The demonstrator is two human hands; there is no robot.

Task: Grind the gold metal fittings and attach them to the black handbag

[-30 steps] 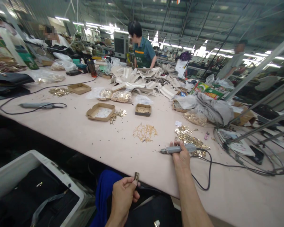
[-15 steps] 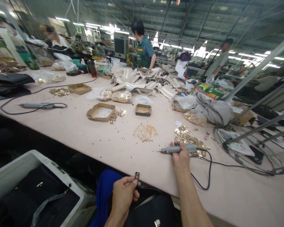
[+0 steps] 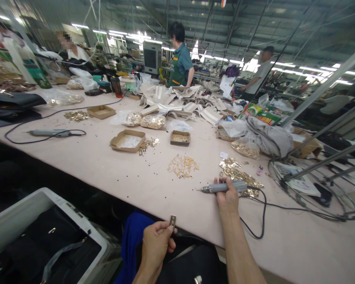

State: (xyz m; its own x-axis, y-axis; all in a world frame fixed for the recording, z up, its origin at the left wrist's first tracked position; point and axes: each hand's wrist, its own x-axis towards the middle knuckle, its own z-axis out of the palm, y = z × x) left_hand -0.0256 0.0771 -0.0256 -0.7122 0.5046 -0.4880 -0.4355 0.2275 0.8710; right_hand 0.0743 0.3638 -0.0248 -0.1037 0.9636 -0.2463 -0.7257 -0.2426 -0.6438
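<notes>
My left hand (image 3: 156, 244) is below the table edge, fingers pinched on a small metal clasp plate (image 3: 172, 221) held upright. My right hand (image 3: 227, 196) rests on the pink table (image 3: 112, 169), wrapped round a grey corded electric screwdriver (image 3: 221, 187) whose tip points left. Just beyond the right hand lies a pile of gold metal fittings (image 3: 238, 176). A scatter of small gold screws (image 3: 182, 165) lies to the left of that pile.
Cardboard trays (image 3: 128, 140) (image 3: 179, 137), bagged hardware (image 3: 152, 121) and a second screwdriver (image 3: 49, 133) lie on the table. A white bin with black bags (image 3: 44, 240) stands at lower left. White leather pieces (image 3: 177, 100) pile at the back. A person in green (image 3: 180, 63) and others stand beyond.
Both hands have stayed almost still. The person in green and another at the back right have shifted a little; the view has drifted slightly.
</notes>
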